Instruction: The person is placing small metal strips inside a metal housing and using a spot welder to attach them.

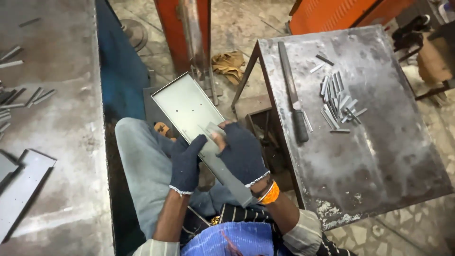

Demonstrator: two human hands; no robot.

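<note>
Resting across the seated person's lap, a long sheet-metal tray [189, 106] with folded edges runs from near the knees back toward the waist. The left hand [186, 163], in a dark knitted glove, has its grip closed on the tray's left edge, fingers curled over the rim. The right hand [241, 154], gloved the same way with bare fingertips, is closed around a small flat metal strip [212, 129], pressing it against the tray's inner face. Just to the right stands a scuffed steel worktop [379, 161] carrying a long file [291, 92] with a dark handle and a loose heap of short metal strips [339, 102]. Another worktop [57, 142] to the left holds a folded metal panel [21, 187].
</note>
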